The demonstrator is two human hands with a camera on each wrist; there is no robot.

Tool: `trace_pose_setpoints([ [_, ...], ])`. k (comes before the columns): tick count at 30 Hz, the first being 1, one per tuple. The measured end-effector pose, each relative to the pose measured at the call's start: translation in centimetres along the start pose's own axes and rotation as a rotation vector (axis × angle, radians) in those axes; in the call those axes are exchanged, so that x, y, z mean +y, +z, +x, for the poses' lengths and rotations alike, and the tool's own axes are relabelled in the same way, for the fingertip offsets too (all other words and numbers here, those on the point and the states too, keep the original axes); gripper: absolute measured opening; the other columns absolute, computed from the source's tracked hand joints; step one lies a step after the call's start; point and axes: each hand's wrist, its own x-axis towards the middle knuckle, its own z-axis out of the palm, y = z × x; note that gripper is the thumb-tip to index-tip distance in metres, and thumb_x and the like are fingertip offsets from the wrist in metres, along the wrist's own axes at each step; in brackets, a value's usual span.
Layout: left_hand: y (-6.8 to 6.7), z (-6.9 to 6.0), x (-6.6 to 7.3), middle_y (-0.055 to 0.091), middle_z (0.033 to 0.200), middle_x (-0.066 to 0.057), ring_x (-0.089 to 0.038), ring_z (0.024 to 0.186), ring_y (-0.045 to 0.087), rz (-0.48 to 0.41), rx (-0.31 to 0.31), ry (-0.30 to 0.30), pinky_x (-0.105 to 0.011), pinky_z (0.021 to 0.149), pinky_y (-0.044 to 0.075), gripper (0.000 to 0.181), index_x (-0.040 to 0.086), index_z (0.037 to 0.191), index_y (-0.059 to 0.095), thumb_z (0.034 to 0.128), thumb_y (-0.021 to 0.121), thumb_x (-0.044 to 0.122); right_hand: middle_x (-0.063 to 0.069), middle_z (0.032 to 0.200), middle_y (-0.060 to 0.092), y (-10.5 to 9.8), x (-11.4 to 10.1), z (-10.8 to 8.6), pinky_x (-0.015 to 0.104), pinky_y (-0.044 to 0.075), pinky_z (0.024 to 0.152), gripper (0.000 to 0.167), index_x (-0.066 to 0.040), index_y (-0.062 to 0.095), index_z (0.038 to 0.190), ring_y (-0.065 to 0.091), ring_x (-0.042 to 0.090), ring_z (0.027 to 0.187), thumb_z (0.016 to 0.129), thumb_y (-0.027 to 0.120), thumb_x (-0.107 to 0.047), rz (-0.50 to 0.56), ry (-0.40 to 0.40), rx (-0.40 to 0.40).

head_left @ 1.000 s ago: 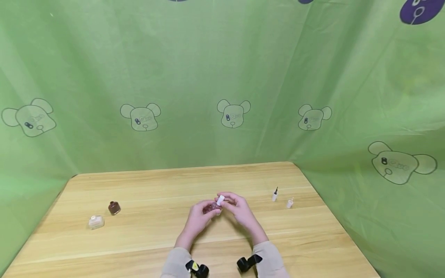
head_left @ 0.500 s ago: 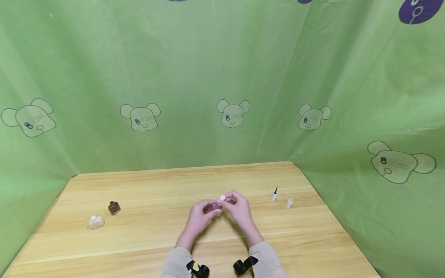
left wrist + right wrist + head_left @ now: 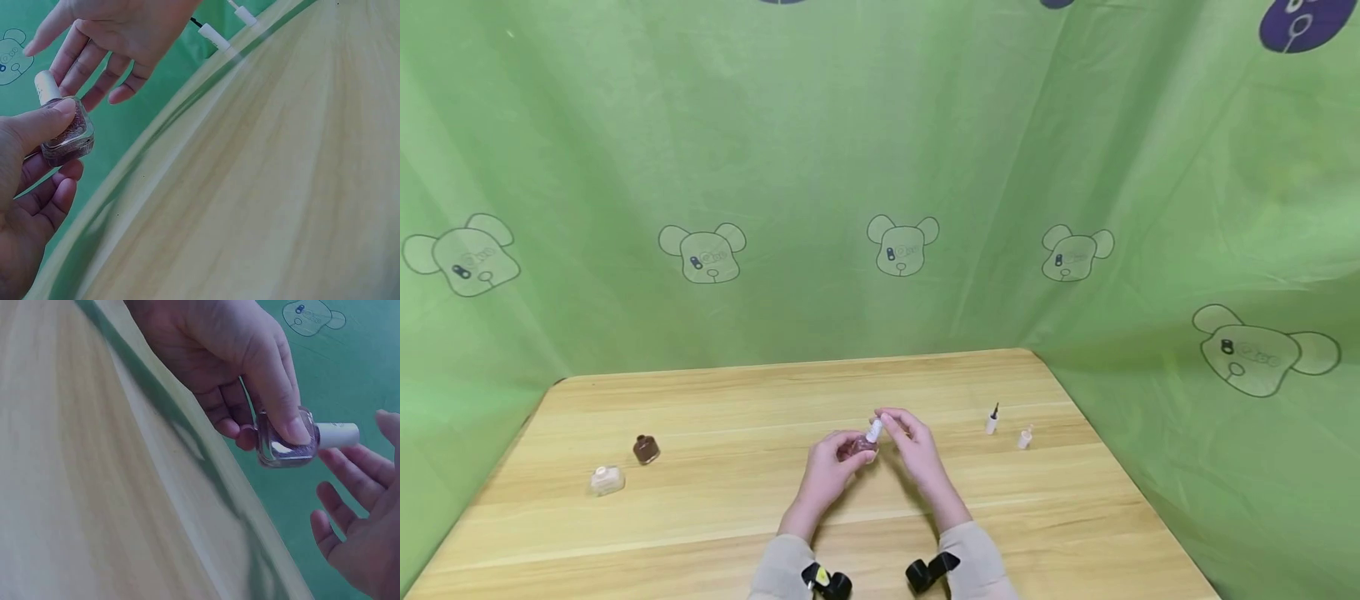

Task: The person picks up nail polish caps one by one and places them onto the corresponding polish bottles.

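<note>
Between thumb and fingers, the left hand pinches a small glass bottle of dark glittery pinkish polish. Its white cap is seated on the neck, tilted up to the right in the head view. The right hand is beside the cap, thumb raised away from it and fingers spread; in the right wrist view a fingertip is at the cap's underside, and whether it touches I cannot tell.
On the wooden table, a dark brown open bottle and a pale open bottle stand at the left. At the right, two white caps stand brush-up, one with a dark brush, one with a pale brush. Green curtain surrounds the table.
The right hand's thumb and fingers have moved around the cap and now sit loosened from it, showing more of the cap. The left hand holds the bottle in nearly the same place.
</note>
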Motion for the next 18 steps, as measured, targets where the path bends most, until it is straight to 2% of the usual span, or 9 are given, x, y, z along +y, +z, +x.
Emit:
trace_pose_setpoints([
  [3,-0.04,0.00,-0.02,0.071,0.093,-0.008,-0.005,0.077,0.057,-0.002,-0.002,-0.003,-0.017,0.069,0.053,0.034,0.006,0.105,0.072,0.0804,0.077,0.028,0.016,0.124,0.067,-0.33,0.46,0.12,0.042,0.045,0.104,0.036,-0.005,0.059,0.129,0.061,0.027,0.119,0.099,0.056,-0.024,0.013,-0.039,-0.066],
  [5,-0.01,-0.02,-0.09,0.071,0.094,-0.008,-0.006,0.077,0.057,-0.005,-0.004,-0.004,-0.017,0.069,0.053,0.034,0.005,0.105,0.072,0.0809,0.077,0.028,0.015,0.127,0.065,-0.57,0.66,0.13,0.037,0.044,0.109,0.040,-0.005,0.055,0.134,0.060,0.027,0.121,0.097,0.058,-0.020,0.027,-0.054,-0.119],
  [9,0.05,-0.03,-0.20,0.070,0.094,-0.008,-0.006,0.078,0.058,-0.004,-0.002,-0.007,-0.017,0.070,0.053,0.034,0.005,0.106,0.071,0.0813,0.077,0.028,0.016,0.130,0.064,-0.86,0.79,0.16,0.024,0.047,0.104,0.045,-0.004,0.052,0.137,0.062,0.022,0.120,0.095,0.061,-0.016,0.041,-0.052,-0.197],
  [12,0.06,0.00,-0.19,0.070,0.093,-0.008,-0.006,0.077,0.058,0.002,-0.003,-0.007,-0.017,0.069,0.053,0.034,0.005,0.106,0.072,0.0812,0.077,0.027,0.018,0.128,0.064,-0.91,0.72,0.22,0.019,0.048,0.100,0.041,-0.003,0.055,0.133,0.063,0.025,0.118,0.094,0.062,-0.014,0.023,-0.046,-0.211],
  [15,0.08,0.01,-0.21,0.071,0.093,-0.008,-0.006,0.077,0.058,0.003,-0.007,-0.005,-0.017,0.069,0.053,0.033,0.005,0.106,0.072,0.0811,0.077,0.027,0.018,0.124,0.066,-0.89,0.71,0.20,0.020,0.049,0.098,0.037,-0.001,0.060,0.127,0.065,0.026,0.114,0.093,0.064,-0.015,-0.002,-0.042,-0.191],
  [18,0.07,0.01,-0.25,0.071,0.094,-0.008,-0.006,0.077,0.058,0.001,-0.014,-0.007,-0.017,0.069,0.053,0.033,0.005,0.105,0.072,0.0809,0.077,0.027,0.018,0.119,0.069,-0.79,0.80,0.19,0.020,0.050,0.094,0.033,-0.001,0.063,0.122,0.068,0.019,0.105,0.091,0.066,-0.013,-0.010,-0.031,-0.143],
])
